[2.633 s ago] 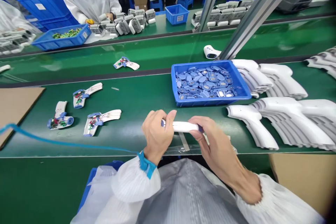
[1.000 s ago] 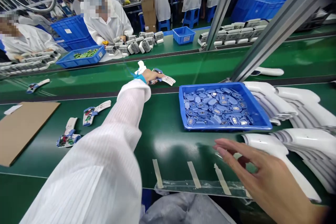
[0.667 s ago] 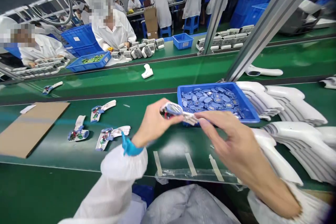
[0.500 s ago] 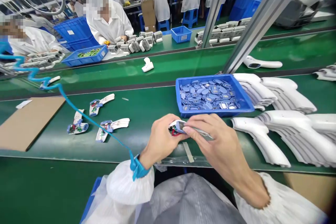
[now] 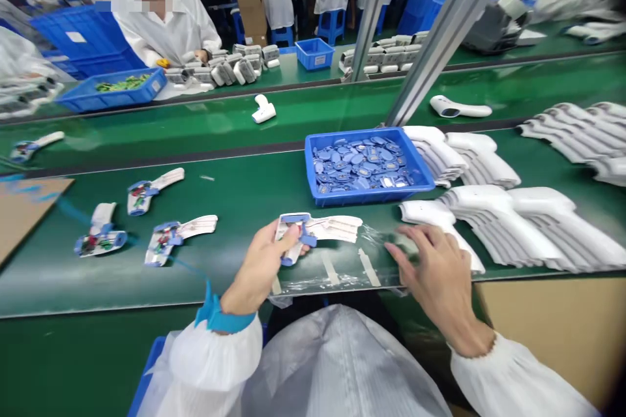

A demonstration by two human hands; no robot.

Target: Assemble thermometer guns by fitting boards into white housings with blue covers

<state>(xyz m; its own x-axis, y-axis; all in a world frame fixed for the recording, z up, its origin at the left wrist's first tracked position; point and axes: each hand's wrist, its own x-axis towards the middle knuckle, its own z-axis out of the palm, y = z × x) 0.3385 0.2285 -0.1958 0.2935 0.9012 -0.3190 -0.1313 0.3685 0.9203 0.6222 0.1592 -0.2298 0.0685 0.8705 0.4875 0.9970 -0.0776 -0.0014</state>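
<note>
My left hand [image 5: 257, 267] is closed around an opened thermometer gun half [image 5: 337, 228], a white shell with blue parts and wiring inside. Its thumb presses on the blue-framed head, and the handle points right. To the right, my right hand [image 5: 437, 280] is held over the bench with fingers apart and nothing visible in them. Close by its fingertips lies the nearest white handle shell [image 5: 428, 212]. A blue tray [image 5: 313, 192] of small blue oval parts [image 5: 359, 163] stands beyond both hands.
Several opened thermometer halves [image 5: 161, 241] lie at left near a cardboard sheet [image 5: 29, 208]. Stacked white shells [image 5: 508, 225] fill the right side. A slanted metal post [image 5: 440, 45] rises behind the tray. Across the belt a co-worker [image 5: 166, 26] sits by grey-white parts.
My right hand has let go of the thermometer half and moved right toward the white shells. My left hand has turned it so its inside faces up. The view has shifted right.
</note>
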